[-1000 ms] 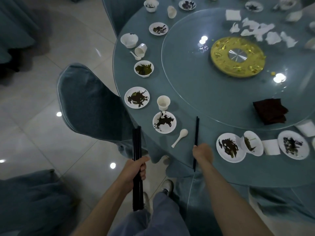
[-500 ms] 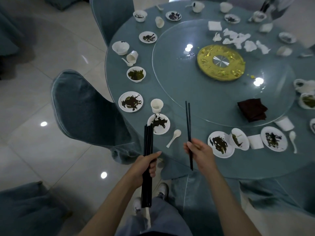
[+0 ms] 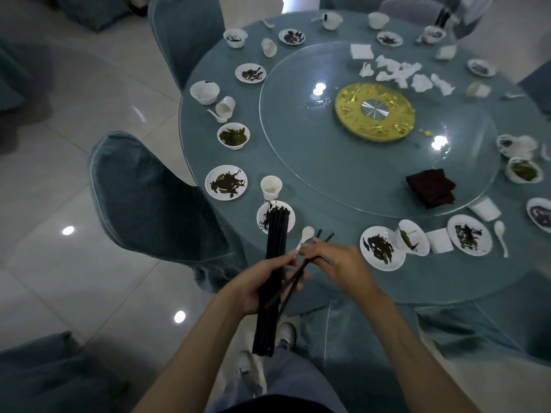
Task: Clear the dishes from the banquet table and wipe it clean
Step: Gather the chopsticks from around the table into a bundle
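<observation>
My left hand [image 3: 262, 286] grips a bundle of black chopsticks [image 3: 275, 234], held upright beside the near edge of the round banquet table [image 3: 298, 162]. My right hand [image 3: 340, 265] pinches a pair of black chopsticks [image 3: 298, 278] and lays it slantwise against the bundle, its lower end inside my left palm. Dirty white plates [image 3: 226, 182], bowls [image 3: 233, 136], a cup [image 3: 271, 187] and a white spoon [image 3: 306, 235] ring the table edge. A dark red cloth [image 3: 430, 187] lies on the glass turntable [image 3: 378, 129].
A covered chair [image 3: 149, 201] stands at the left of the table, another [image 3: 185, 28] at the far left. Crumpled white napkins [image 3: 399, 73] lie on the turntable beyond the gold centre disc [image 3: 374, 111]. Tiled floor spreads to the left.
My right hand lifted the pair of chopsticks off the table and brought it left to the bundle in my left hand. The view shifted, showing more of the table.
</observation>
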The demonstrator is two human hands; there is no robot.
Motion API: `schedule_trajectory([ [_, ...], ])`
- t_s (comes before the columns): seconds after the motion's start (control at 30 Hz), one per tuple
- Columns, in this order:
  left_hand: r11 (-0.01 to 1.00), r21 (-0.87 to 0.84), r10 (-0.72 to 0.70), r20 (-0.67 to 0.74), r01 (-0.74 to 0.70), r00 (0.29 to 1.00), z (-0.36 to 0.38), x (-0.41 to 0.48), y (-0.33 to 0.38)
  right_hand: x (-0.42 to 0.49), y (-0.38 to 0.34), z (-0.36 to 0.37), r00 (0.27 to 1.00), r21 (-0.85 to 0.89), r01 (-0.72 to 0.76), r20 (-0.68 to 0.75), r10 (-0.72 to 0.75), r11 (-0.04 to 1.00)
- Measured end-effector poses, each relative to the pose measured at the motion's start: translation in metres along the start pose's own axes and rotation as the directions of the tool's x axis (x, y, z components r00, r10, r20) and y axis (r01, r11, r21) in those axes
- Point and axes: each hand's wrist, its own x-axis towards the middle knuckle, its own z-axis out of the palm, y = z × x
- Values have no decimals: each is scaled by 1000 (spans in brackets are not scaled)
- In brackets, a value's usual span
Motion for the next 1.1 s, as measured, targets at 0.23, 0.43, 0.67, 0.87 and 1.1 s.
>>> schedule_trajectory([
  [0.23, 997, 26, 72, 50, -73, 996, 7, -1, -9, 0, -1, 10, 991, -137, 118, -42, -125, 983],
  [0.43, 987, 10, 162, -37, -162, 986, 4, 2, -14, -6, -21, 7, 978, -173, -43, -208, 6, 984],
  [0.67, 966, 35, 258, -117, -256, 959, 1, 7, -24, -4, -52, 20, 526, 675, -668, 131, 841, 313],
  [0.87, 952, 147, 282, -69, -270, 957, 5, 0, -35, -3, -71, 18, 538, 726, -642, 200, 819, 244],
  [1.1, 953, 189, 240, 2, -236, 971, 10, -14, -58, -34, -90, 24, 529, 745, -602, 103, 842, 287],
])
